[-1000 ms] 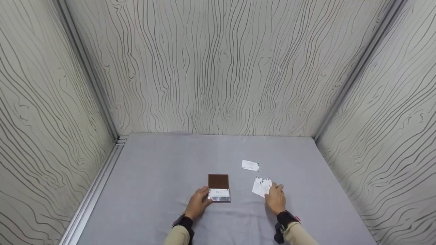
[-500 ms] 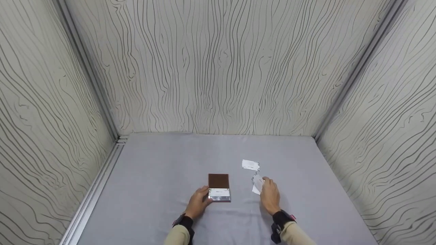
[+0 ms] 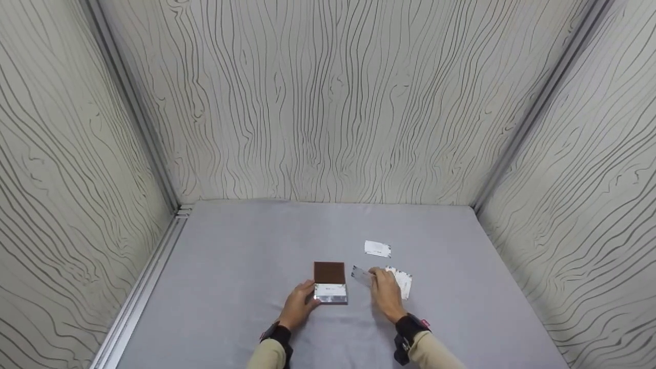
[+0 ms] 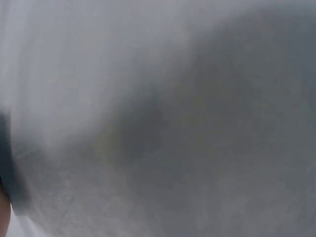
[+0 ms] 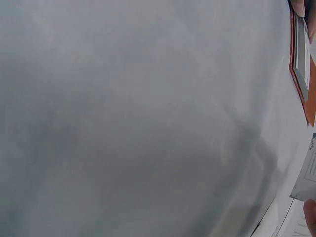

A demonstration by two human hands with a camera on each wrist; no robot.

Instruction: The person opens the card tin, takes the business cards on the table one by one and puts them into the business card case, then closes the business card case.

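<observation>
A brown card case (image 3: 329, 272) lies open on the grey cloth, its lid folded back and a white card (image 3: 330, 290) showing in its lower half. My left hand (image 3: 297, 306) grips the case by its left side, fingers at the edge and thumb at the near corner. To the right of the case, my right hand (image 3: 387, 293) pinches a business card (image 3: 362, 274), held tilted. In the right wrist view this card (image 5: 306, 177) shows small print, below the case's edge (image 5: 298, 64). More white cards (image 3: 404, 282) lie partly behind the right hand.
Another white card (image 3: 377, 248) lies farther back on the cloth-covered table (image 3: 246, 246). Wood-grain patterned walls (image 3: 328, 102) close in the back and both sides. A metal rail (image 3: 138, 292) runs along the table's left edge. The left wrist view is mostly blurred cloth.
My right hand has drawn one card off the loose cards and carried it left towards the case, uncovering those cards. The left hand and the case stay in place.
</observation>
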